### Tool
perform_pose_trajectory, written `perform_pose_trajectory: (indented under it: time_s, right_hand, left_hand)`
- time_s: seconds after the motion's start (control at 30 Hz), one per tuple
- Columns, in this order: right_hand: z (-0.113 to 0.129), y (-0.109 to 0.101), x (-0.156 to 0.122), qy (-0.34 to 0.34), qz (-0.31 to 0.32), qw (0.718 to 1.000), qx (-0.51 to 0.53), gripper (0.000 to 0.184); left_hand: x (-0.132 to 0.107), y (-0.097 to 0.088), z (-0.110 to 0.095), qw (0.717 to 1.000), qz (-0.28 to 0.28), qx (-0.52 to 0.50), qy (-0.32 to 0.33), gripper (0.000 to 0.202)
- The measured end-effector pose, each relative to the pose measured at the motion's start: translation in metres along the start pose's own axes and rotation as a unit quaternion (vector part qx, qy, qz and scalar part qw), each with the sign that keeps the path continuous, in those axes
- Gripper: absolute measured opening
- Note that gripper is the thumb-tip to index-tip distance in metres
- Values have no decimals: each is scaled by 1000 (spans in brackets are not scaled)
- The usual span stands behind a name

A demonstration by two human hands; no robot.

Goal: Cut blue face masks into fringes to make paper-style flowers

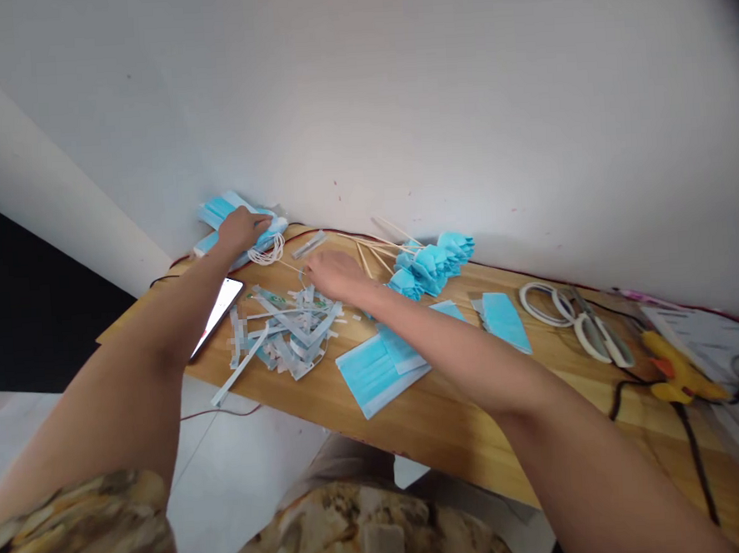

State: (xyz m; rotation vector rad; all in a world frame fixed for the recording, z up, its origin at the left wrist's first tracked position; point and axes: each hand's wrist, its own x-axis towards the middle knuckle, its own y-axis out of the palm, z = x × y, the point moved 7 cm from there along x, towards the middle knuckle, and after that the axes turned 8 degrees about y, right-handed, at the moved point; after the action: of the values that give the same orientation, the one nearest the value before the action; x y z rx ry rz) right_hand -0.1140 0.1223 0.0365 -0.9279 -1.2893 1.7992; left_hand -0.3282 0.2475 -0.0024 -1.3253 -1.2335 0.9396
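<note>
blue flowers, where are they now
In the head view, blue flowers lie just right of centre, on the table near the wall, right of the right hand.

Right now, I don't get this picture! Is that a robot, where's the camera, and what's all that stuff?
No robot here, just a person's two bare hands. The camera sits on their head, looking forward and down, so you see what they see.

The left hand rests on a pile of blue masks. A thin white strand runs from the pile to the right hand, which seems to pinch it, though that's too small to be sure.

On the wooden table are a phone, a heap of scraps, blue flower shapes near sticks, flat blue pieces, scissors and a yellow tool.
</note>
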Motion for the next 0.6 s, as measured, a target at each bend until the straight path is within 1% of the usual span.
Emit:
perform_pose_trajectory:
  time_s: [0.07, 0.13, 0.17, 0.23, 0.33, 0.37, 0.43, 0.5, 0.53, 0.57, 0.6]
  right_hand:
    - [1, -6, -13, -24, -11, 999, -26, 32]
    - [-9, -18, -30, -37, -19, 999, -32, 32]
    - [-21, -26, -40, -27, -16, 999, -26, 31]
    - [-54, -53, -64, -11, -51, 998, 29, 29]
    - [-120, -96, -106, 60, -99, 988, 102, 26]
    - [-140, -107, -120, 78, -112, 984, 117, 27]
    - [-175, -121, -147, 121, -132, 974, 140, 31]
    - [-196, -121, -166, 141, -132, 964, 183, 41]
    - [-202, -118, -173, 146, -131, 958, 209, 45]
    - [-206, -113, -178, 147, -125, 953, 235, 48]
    - [-208, -106, -182, 146, -118, 948, 257, 48]
  left_hand:
    - [-5, -2, -2, 999, -32, 11, -24, 57]
    - [-9, -4, -4, 998, -55, 21, -36, 55]
    - [-11, -6, -6, 997, -59, 26, -39, 55]
    - [-12, -10, -7, 997, -46, 38, -42, 55]
    - [-11, -23, -17, 998, -13, 54, -34, 53]
    - [-10, -30, -25, 998, -11, 57, -25, 53]
    - [-10, -43, -49, 997, -36, 67, -5, 53]
    - [-12, -50, -79, 994, -76, 80, 14, 55]
    - [-13, -47, -94, 994, -74, 81, 21, 55]
    - [-14, -40, -107, 995, -50, 79, 29, 54]
    - [-15, -28, -117, 996, 0, 85, 27, 56]
